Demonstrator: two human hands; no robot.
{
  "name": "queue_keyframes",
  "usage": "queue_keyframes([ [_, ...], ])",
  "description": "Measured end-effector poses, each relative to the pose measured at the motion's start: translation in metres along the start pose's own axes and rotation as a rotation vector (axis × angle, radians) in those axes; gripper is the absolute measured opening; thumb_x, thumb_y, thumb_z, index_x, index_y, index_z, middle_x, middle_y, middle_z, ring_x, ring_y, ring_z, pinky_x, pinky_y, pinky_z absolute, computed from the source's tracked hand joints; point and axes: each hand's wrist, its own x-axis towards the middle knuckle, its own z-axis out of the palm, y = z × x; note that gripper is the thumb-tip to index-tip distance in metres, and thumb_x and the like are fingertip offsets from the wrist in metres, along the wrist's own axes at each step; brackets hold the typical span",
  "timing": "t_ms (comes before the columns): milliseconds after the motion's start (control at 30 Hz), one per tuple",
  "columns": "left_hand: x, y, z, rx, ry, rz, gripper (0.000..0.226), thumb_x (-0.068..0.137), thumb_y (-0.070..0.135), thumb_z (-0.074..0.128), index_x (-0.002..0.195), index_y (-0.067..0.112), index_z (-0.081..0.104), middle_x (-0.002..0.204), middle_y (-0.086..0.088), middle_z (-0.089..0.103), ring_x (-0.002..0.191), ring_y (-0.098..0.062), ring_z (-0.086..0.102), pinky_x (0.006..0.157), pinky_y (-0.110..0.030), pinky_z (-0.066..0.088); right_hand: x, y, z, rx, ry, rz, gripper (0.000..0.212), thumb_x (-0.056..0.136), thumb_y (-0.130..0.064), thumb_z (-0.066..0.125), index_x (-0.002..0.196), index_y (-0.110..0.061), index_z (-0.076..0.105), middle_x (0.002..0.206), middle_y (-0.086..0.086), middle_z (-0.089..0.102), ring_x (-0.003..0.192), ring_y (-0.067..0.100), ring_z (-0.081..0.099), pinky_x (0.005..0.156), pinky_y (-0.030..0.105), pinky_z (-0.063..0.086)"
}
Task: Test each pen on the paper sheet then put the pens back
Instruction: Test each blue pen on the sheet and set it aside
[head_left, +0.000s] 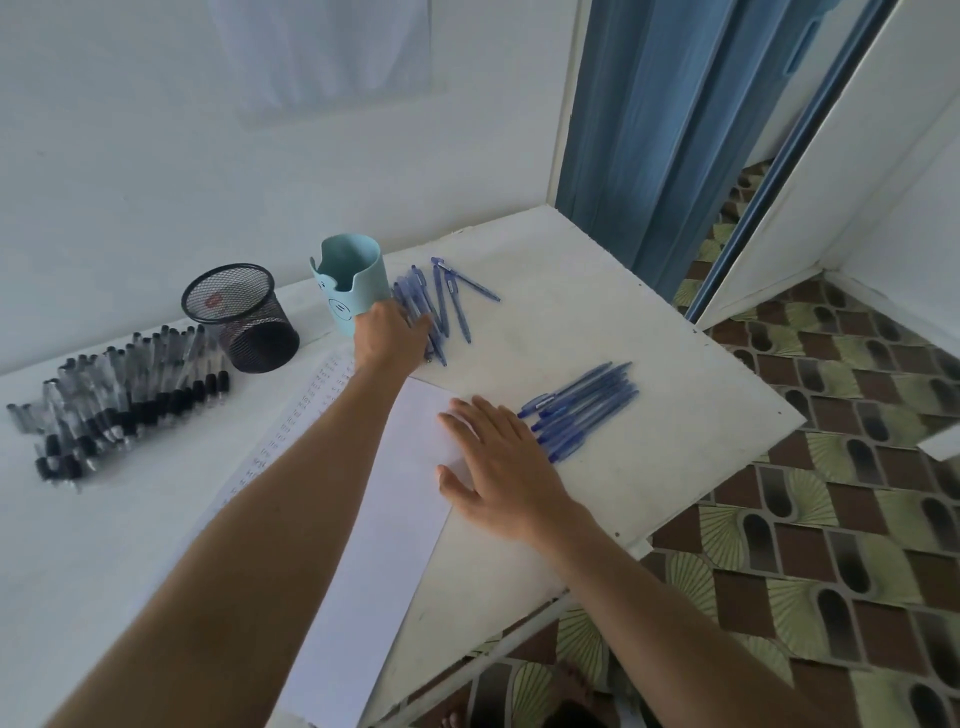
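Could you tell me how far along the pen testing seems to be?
Marks already line the paper sheet. The left hand reaches into loose blue pens; the right hand steadies the sheet. Both holders, mesh cup and blue cup, look empty, so returning remains.

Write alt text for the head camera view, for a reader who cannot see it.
A person's left hand reaches onto loose blue pens beside a light blue cup, while the right hand rests flat on a paper sheet next to a second group of blue pens. A black mesh cup and black pens lie left on the white table.
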Motion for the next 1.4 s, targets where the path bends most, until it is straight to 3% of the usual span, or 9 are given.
queue_keyframes([
  [233,-0.013,-0.01,-0.007,-0.017,-0.017,0.08,0.025,0.091,0.028,0.065,0.108,0.009,0.068,0.088,-0.007,0.07,0.082,-0.023,0.062,0.075,-0.031,0.053,-0.002,0.0,-0.003,0.079,0.04,-0.004,0.055,0.1,-0.037,0.047,0.147,-0.011,0.04,0.156,0.007,0.037,0.149,0.026,0.024,0.122,0.039,0.015],
  [467,-0.061,-0.012,0.005,0.017,-0.149,0.476,0.012,0.087,0.013,0.067,0.094,0.014,0.077,0.086,0.003,0.072,0.071,-0.008,0.052,0.072,-0.011,0.036,-0.017,0.024,-0.015,0.149,0.374,0.105,0.032,0.085,-0.012,0.062,0.116,-0.007,0.065,0.115,0.006,0.066,0.123,0.027,0.053,0.106,0.044,0.042],
  [567,-0.077,-0.008,0.02,0.03,-0.213,0.614,0.015,0.091,0.017,0.065,0.1,0.015,0.077,0.091,0.0,0.072,0.078,-0.012,0.052,0.075,-0.018,0.037,-0.028,0.046,-0.023,0.138,0.446,0.2,0.029,0.087,-0.02,0.052,0.112,-0.011,0.065,0.114,0.004,0.067,0.124,0.027,0.053,0.105,0.045,0.043],
  [700,-0.093,0.0,0.042,0.167,-0.243,0.735,0.029,0.094,0.033,0.053,0.108,0.023,0.076,0.097,-0.007,0.068,0.09,-0.029,0.057,0.08,-0.037,0.049,-0.036,0.073,-0.035,0.014,0.338,0.459,0.048,0.099,-0.029,0.044,0.143,-0.011,0.049,0.152,0.013,0.044,0.146,0.034,0.03,0.119,0.051,0.025],
  [833,-0.098,0.005,0.047,0.191,-0.199,0.791,0.019,0.091,0.023,0.064,0.101,0.015,0.078,0.095,-0.012,0.065,0.088,-0.035,0.057,0.078,-0.044,0.051,-0.034,0.084,-0.039,-0.024,0.119,0.573,0.06,0.106,-0.042,0.031,0.159,-0.019,0.017,0.167,0.008,0.012,0.154,0.03,0.006,0.123,0.046,0.006],
  [933,-0.095,0.006,0.045,0.104,-0.181,0.718,0.015,0.09,0.014,0.067,0.099,0.01,0.078,0.095,-0.012,0.066,0.086,-0.029,0.06,0.079,-0.038,0.052,-0.028,0.079,-0.038,-0.043,0.091,0.566,0.06,0.106,-0.045,0.026,0.16,-0.021,0.013,0.168,0.007,0.007,0.154,0.03,0.002,0.123,0.045,0.003],
  [1067,-0.092,0.011,0.032,-0.07,-0.102,0.444,0.011,0.09,0.02,0.068,0.094,0.015,0.077,0.093,0.002,0.065,0.071,-0.008,0.054,0.068,-0.004,0.039,-0.019,0.072,-0.036,-0.068,0.095,0.556,0.058,0.107,-0.042,0.025,0.16,-0.021,0.014,0.168,0.006,0.007,0.154,0.03,0.002,0.123,0.046,0.005],
  [1233,-0.09,0.013,0.015,-0.868,-0.087,-0.037,0.009,0.093,0.015,0.064,0.085,0.016,0.069,0.083,0.002,0.07,0.079,-0.012,0.064,0.082,-0.031,0.055,-0.016,0.07,-0.035,-0.053,0.089,0.559,0.058,0.107,-0.043,0.024,0.16,-0.021,0.017,0.168,0.006,0.005,0.154,0.029,0.0,0.123,0.046,0.002],
  [1400,-0.084,0.009,-0.002,-1.572,-0.125,-0.273,0.013,0.1,0.009,0.051,0.088,0.008,0.056,0.084,-0.012,0.07,0.09,-0.027,0.067,0.094,-0.038,0.055,-0.014,0.057,-0.038,-0.013,0.132,0.555,0.06,0.103,-0.047,0.022,0.158,-0.022,0.024,0.168,0.004,0.006,0.154,0.029,-0.004,0.122,0.05,0.001],
])
